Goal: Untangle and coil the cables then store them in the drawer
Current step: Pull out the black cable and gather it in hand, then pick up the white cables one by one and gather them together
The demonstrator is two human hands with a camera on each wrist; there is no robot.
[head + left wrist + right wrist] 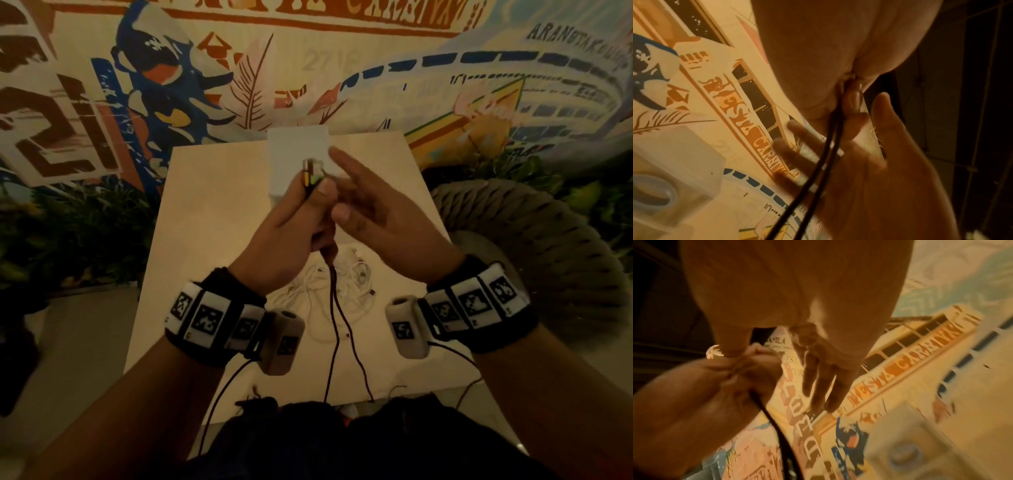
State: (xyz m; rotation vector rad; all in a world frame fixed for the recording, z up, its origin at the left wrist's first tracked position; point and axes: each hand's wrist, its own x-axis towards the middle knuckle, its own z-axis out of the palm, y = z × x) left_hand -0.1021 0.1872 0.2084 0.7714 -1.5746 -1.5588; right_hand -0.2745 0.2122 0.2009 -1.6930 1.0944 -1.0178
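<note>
My left hand (301, 216) is raised above the table and grips a dark cable (337, 322) in its fist. The cable's plug ends (311, 173) stick up past the thumb, and two strands hang down toward my lap. My right hand (359, 198) is right beside it with straight, spread fingers and holds nothing. In the left wrist view the dark cable (818, 164) runs down in front of the open right hand (879, 170). In the right wrist view the left hand (731, 379) clutches the dark cable (777, 426). A tangle of white cables (329, 284) lies on the table under my hands.
A small white drawer box (296, 147) stands at the far end of the pale table (205, 219), against a painted wall; its round knob (904, 456) shows in the right wrist view. A woven chair (534, 240) is on the right, plants (68, 233) on the left.
</note>
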